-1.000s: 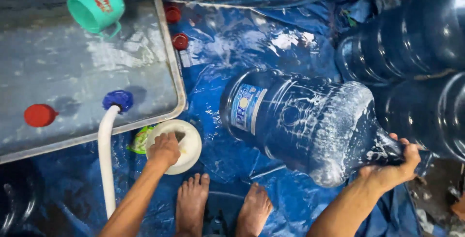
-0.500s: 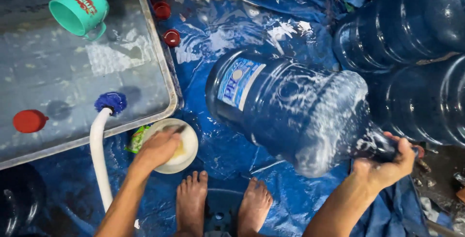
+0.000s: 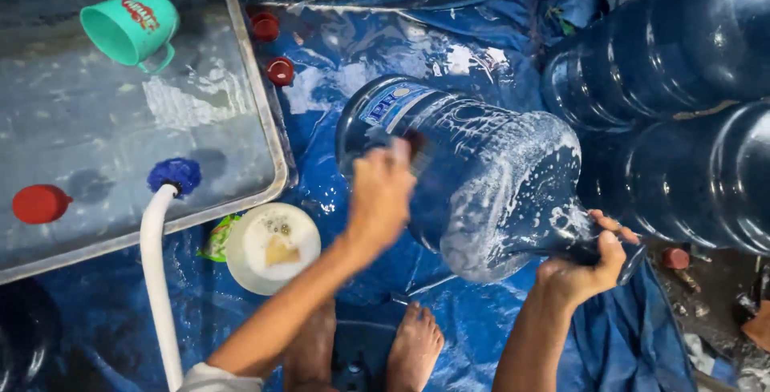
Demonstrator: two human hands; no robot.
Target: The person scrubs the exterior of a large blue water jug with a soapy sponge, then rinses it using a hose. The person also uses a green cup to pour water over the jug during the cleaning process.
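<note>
Left hand (image 3: 378,191) now off the white soap bowl (image 3: 273,248), up at frame centre, fist closed on sth dark, can't tell what, pressed to the big blue plastic water jug (image 3: 473,171) lying sideways w/ suds. Right hand (image 3: 581,268), lower right, grip wrapped round its neck.

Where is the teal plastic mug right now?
In the head view, the teal plastic mug floats at upper left in the water-filled metal tray, far from both hands, up-left of the blue-tipped white hose.
</note>
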